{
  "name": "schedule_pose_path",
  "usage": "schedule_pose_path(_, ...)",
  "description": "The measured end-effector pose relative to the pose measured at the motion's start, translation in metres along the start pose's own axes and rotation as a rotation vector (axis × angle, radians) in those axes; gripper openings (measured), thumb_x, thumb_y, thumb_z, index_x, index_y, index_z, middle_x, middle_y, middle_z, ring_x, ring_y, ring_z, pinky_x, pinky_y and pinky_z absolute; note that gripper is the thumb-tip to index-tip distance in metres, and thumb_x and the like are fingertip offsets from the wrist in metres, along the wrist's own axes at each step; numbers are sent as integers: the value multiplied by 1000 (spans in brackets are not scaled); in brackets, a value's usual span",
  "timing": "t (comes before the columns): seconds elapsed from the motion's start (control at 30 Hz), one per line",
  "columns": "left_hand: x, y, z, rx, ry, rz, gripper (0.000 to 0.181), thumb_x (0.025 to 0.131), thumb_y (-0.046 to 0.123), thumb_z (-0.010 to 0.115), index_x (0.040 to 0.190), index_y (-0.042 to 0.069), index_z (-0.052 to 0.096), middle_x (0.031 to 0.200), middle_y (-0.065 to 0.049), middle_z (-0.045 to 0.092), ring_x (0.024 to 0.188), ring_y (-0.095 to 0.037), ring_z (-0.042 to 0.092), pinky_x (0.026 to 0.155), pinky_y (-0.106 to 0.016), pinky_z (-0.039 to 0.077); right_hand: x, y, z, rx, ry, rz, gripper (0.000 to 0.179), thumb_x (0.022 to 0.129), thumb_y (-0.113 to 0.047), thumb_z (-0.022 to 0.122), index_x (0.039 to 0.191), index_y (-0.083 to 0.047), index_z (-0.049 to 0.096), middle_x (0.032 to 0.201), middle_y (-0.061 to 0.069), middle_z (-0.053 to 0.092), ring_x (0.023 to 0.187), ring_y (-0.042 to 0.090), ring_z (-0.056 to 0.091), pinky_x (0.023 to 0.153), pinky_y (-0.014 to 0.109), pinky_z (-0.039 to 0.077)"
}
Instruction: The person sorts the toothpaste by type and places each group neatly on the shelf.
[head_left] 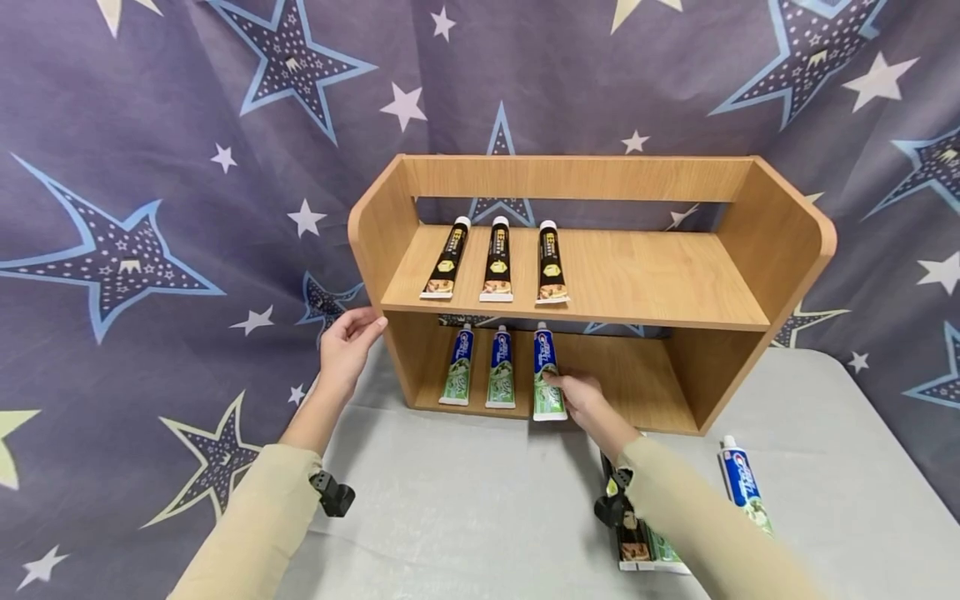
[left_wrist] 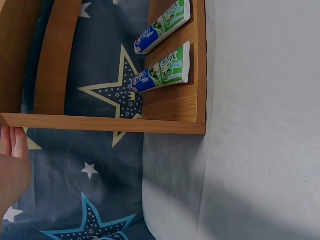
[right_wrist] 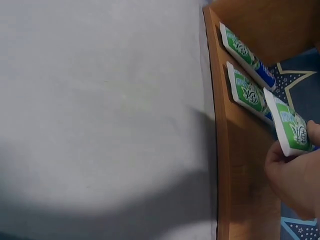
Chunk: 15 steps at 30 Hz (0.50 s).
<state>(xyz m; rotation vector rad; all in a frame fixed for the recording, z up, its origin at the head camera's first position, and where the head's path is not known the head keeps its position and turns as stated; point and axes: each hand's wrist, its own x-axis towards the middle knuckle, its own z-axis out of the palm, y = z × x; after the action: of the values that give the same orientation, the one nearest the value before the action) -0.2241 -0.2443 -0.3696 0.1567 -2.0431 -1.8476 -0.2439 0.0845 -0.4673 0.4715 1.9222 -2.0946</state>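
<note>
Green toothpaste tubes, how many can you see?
5: two green tubes on the lower shelf, one in the right hand, two on the table; the right sleeve may hide more.

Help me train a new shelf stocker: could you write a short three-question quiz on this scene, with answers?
1. How many black tubes lie on the upper shelf?

2. True or false: the left hand touches the left side panel.

3. What does the right hand hold?
A. A black tube
B. A blue-and-green tube
C. Nothing

Key:
1. Three.
2. True; the fingers are at its edge.
3. B.
</note>
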Motion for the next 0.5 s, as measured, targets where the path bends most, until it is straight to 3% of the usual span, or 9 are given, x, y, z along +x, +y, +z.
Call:
schedule_pose_path(0.17,-1,1,0,6,20,14,24,87,8,69,108,-2,62,84,20,63,84,4,61,79,-7,51,14,0,7,-125,112,-55,48,84,-6,69,128,8,54,128,27,59,91,19,61,78,25,55)
schedule_pose_path(0.33,-2,1,-1,17,18,22,27,87,8,69,110,-4,61,83,21,62,84,4,60,79,-6,51,27,-4,9,-192,182,-70,47,83,-7,72,125,7,57,126,26,61,100,28,64,89,35,56)
schedule_pose_path(0.43,-1,1,0,9,17,17,23,87,8,69,107,-1,63,85,19,62,85,3,61,79,-7,51,41,0,4,-182,194,-117,45,77,-6,77,117,5,63,116,23,67,95,28,67,85,36,58)
schedule_pose_path(0.5,-1,0,1,8,19,14,20,86,8,70,104,3,64,85,18,63,85,3,61,79,-7,51,74,19,-3,-147,214,-193,41,67,-8,85,104,2,70,99,18,73,81,24,69,72,31,59)
